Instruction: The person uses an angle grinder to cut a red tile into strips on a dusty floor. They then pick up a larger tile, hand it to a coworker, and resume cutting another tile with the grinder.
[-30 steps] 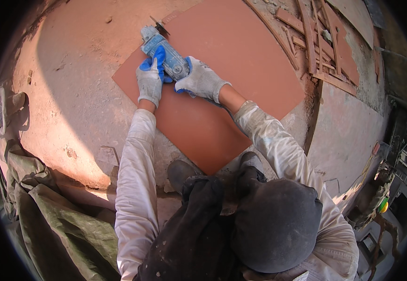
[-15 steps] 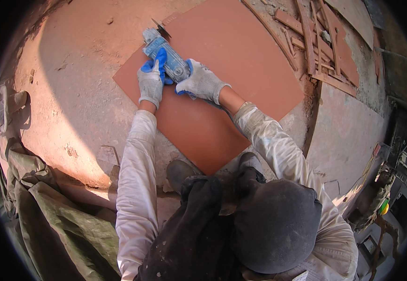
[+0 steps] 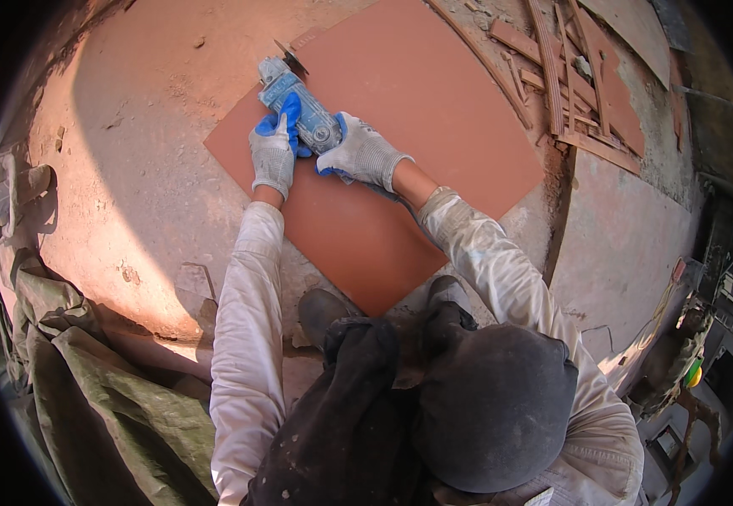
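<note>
Both my hands, in grey knit gloves with blue palms, grip a dusty blue angle grinder (image 3: pixel 293 99). My left hand (image 3: pixel 274 152) closes around the body near the front, its blue thumb along the side. At the rear end, my right hand (image 3: pixel 362 153) wraps the housing, and a dark cord runs back beneath that wrist. The cutting disc (image 3: pixel 291 59) stands on edge at the far end, close to the far left edge of a large reddish-brown sheet (image 3: pixel 434 101). Whether the disc touches the sheet I cannot tell. The sheet lies flat on the ground, its near corner between my boots.
Reddish-brown offcut strips (image 3: pixel 582 76) are heaped at the far right. A crumpled green tarpaulin (image 3: pixel 122 371) lies at the near left. My boots (image 3: pixel 323 314) stand at the sheet's near corner. Dusty concrete (image 3: pixel 156 169) with small debris extends left, partly sunlit.
The grinder has shifted very slightly nearer, with its disc a little more tilted. Both hands keep their hold.
</note>
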Tool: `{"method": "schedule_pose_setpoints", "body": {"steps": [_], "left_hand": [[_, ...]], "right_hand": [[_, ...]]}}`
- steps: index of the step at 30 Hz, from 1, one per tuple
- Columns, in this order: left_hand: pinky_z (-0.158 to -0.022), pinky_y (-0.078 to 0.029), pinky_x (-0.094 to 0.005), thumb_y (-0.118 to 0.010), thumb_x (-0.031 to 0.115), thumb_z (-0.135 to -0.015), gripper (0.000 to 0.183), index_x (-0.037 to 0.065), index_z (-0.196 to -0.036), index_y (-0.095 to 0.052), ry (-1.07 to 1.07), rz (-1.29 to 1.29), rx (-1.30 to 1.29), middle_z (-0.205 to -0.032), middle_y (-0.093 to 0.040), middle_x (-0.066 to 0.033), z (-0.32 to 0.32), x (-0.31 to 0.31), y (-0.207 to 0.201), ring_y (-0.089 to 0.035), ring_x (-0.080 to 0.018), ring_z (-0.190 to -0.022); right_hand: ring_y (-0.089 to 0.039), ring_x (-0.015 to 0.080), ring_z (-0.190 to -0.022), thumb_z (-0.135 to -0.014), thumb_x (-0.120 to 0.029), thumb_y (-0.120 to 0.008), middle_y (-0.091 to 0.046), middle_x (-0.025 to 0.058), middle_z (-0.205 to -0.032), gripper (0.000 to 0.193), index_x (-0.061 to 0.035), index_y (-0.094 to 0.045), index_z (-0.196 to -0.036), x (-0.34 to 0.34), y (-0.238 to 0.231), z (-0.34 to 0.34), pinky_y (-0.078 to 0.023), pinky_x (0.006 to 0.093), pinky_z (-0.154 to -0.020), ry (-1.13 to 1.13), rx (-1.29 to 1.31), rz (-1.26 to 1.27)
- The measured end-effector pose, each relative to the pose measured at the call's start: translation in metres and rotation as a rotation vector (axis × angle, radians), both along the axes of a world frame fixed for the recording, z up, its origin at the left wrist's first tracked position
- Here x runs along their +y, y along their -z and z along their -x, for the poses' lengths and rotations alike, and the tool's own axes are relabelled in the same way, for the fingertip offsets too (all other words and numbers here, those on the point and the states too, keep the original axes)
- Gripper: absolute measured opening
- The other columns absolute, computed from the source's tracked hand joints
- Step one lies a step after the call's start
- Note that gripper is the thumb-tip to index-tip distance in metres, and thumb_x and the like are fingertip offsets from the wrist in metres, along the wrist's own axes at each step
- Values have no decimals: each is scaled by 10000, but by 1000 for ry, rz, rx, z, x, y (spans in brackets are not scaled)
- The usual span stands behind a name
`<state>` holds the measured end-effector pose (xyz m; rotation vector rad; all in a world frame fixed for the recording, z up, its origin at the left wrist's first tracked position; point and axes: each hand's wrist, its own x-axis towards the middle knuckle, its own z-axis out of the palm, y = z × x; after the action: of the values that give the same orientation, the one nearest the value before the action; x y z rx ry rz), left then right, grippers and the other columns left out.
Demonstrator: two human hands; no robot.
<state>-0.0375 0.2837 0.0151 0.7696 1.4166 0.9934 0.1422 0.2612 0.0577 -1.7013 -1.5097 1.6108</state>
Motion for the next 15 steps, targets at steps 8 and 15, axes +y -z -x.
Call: {"method": "schedule_pose_setpoints", "body": {"steps": [8, 15], "left_hand": [[-522, -542, -285, -774, 418, -1039, 404, 28, -938, -736, -34, -5, -42, -766, -652, 0, -3, -4, -1, -625, -110, -624], [-526, -538, -287, -769, 435, -1041, 424, 28, -929, -726, -10, -7, 9, -767, -647, -1, -1, -6, 3, -614, -111, -617]], "right_hand": [[-748, 278, -733, -725, -259, -845, -741, 234, -924, 705, 96, -572, -1269, -2, -1, -3, -592, 411, -645, -26, -38, 17], [-760, 300, -791, -720, -277, -848, -750, 232, -948, 719, 94, -579, -1274, -6, 1, -3, -602, 419, -696, -6, -57, -11]]}}
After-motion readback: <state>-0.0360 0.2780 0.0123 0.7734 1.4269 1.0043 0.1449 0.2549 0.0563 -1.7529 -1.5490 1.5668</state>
